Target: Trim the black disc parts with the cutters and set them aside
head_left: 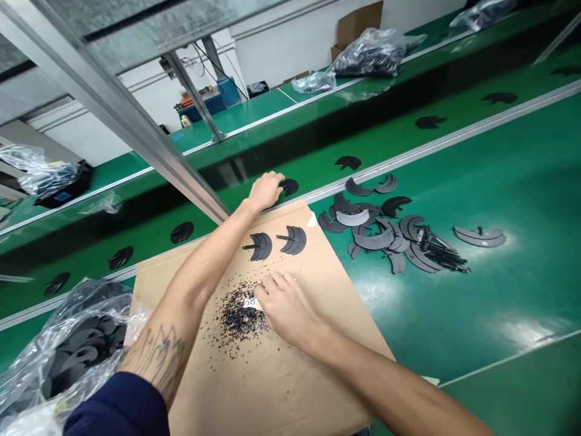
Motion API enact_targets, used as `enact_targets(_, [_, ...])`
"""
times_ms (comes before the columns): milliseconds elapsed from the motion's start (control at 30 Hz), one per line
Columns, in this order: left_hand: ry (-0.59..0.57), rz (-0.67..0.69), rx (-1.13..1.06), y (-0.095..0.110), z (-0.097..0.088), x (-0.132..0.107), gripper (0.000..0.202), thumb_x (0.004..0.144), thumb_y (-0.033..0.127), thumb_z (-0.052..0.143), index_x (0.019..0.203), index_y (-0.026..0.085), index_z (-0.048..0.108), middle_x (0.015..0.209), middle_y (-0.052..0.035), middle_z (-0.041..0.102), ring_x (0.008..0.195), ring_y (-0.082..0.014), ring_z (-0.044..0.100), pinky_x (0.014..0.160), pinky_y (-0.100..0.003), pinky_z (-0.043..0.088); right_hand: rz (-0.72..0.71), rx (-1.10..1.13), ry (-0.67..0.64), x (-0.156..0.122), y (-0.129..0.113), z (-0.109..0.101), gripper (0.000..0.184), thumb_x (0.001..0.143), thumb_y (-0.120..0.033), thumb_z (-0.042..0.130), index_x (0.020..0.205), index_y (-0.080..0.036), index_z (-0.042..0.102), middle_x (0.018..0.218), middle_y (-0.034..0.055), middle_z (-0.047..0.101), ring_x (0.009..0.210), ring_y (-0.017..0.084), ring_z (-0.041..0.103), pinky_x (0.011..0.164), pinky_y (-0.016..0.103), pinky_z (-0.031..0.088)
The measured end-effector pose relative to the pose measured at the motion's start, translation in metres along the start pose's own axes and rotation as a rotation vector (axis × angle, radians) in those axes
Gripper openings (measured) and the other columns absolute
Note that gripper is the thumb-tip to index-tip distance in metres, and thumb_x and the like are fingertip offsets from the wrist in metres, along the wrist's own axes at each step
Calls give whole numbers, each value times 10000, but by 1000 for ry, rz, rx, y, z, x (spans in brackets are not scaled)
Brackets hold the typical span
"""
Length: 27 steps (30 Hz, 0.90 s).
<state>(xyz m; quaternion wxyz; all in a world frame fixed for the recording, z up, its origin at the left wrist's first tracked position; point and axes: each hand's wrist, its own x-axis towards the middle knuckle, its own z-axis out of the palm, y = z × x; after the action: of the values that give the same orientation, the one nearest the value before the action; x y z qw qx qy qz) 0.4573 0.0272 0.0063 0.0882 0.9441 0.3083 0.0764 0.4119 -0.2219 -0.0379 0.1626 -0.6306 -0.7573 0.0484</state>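
Note:
My left hand [267, 189] reaches past the cardboard over the green belt, its curled fingers at the edge of a black fan-shaped plastic part [289, 186]. Closed over the cardboard sheet [313, 363], my right hand [288, 306] pinches a small white piece with round markings [252, 303], partly hidden by the fingers. Beside it spreads a pile of tiny black pieces [240, 318], too small to name. Two assembled dark curved parts, a left one [261, 246] and a right one [293, 240], lie on the cardboard between my hands, each with a thin stem pointing left.
A heap of loose grey curved plates [376, 233] and a bundle of thin black rods [442, 251] lie on the green table at right. More black parts sit along the belt [385, 136]. A plastic bag of parts [86, 345] stands at left. A metal post [136, 127] slants overhead.

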Motion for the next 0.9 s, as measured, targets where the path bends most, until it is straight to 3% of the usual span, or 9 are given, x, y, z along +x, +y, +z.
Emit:
enact_targets(133, [12,-39,-55,-5,19,11,212,862,39,498,1000,133,629,1077,-170,679,1035,-280,627,918,-402,478,-30,-12,35,-1,1,2,165,887,-41,557,963,-160,643,950,85,662,920,221,546,817,343,370])
enact_targets(267, [19,26,-118,-25,-10,-26,155,883,90,494,951,146,621,971,-99,687,918,-209,631,879,-337,494,6,-41,263,-2,3,-4,216,952,-77,477,1021,-151,668,877,76,644,863,217,517,752,344,341])
enact_targets(400, [-123,144,-341,-46,-50,-116,130,919,233,542,962,146,629,905,-50,686,784,-150,624,745,-264,507,-17,-72,534,0,6,-14,341,1006,-157,416,1278,-105,615,809,64,618,787,212,481,688,349,308])
enact_targets(467, [-247,203,-534,-48,-59,-171,166,940,281,552,971,145,641,895,-49,688,770,-137,626,712,-245,506,-111,-55,584,2,5,-15,336,1004,-167,424,1264,-108,627,790,59,610,765,204,473,677,345,303])
enact_targets(567, [-342,199,-692,-43,-60,-244,196,963,318,560,1004,152,657,913,-61,709,767,-137,642,694,-242,515,-310,104,526,6,0,-9,273,969,-122,426,1035,-159,689,758,45,591,728,185,470,663,329,320])
enact_targets(667, [-379,170,-655,-54,-66,-292,199,974,329,553,1035,182,672,954,-65,733,800,-150,669,713,-247,514,-441,312,400,9,-8,1,236,917,-85,454,941,-180,669,753,36,591,695,170,497,643,306,362])
enact_targets(767, [-419,1,-325,-96,-88,-328,214,971,322,526,908,194,686,867,-56,729,758,-169,659,724,-266,487,-419,491,312,13,-13,6,186,896,-102,507,961,-194,655,813,49,632,705,168,561,631,292,419])
enact_targets(833, [-397,-272,16,-134,-104,-350,245,944,261,499,787,177,668,775,-78,696,720,-191,639,717,-288,467,-358,570,292,17,-15,6,105,897,-149,567,946,-205,641,850,56,652,725,175,598,632,294,452])
enact_targets(900, [-379,-475,185,-169,-113,-369,208,884,190,507,753,158,666,806,-122,703,787,-228,652,745,-307,462,-270,600,311,20,-14,4,19,894,-216,629,911,-215,621,843,47,653,719,180,608,637,300,466])
